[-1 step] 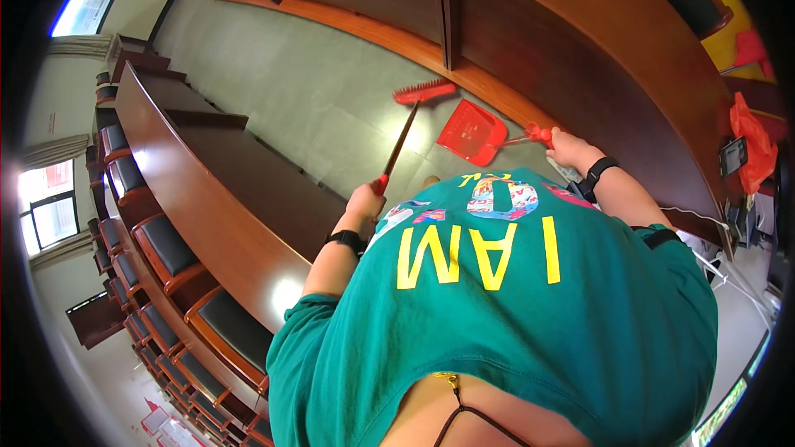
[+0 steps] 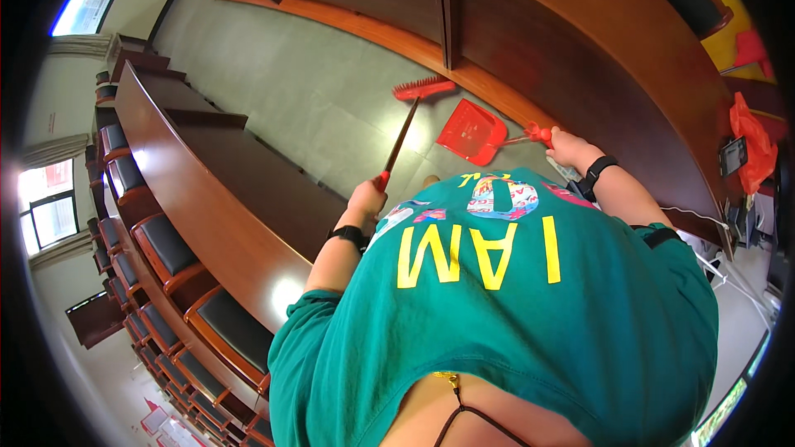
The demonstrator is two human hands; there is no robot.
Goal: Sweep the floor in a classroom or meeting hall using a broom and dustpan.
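Note:
My left hand [image 2: 365, 199] is closed round the red grip at the near end of a dark broom handle. The red broom [image 2: 424, 88] reaches away from me, its bristled head on the grey floor beside the base of the far wooden desk. In my right hand [image 2: 571, 150] is the red handle of a dustpan [image 2: 472, 133]. The red pan lies on or just over the floor, nearer to me than the broom head and a little to its right. A small gap separates the two. I cannot make out any sweepings in the pan.
A long wooden desk front [image 2: 530, 58] runs along the far and right side. Another curved wooden desk [image 2: 190, 174] stands at my left, with rows of dark-seated chairs [image 2: 170, 246] behind it. White cables [image 2: 704, 219] and an orange-red plastic bag [image 2: 752, 145] are at the right.
The broom head has shifted very slightly, and my left hand has moved a touch to the right with its handle. The dustpan looks almost unmoved.

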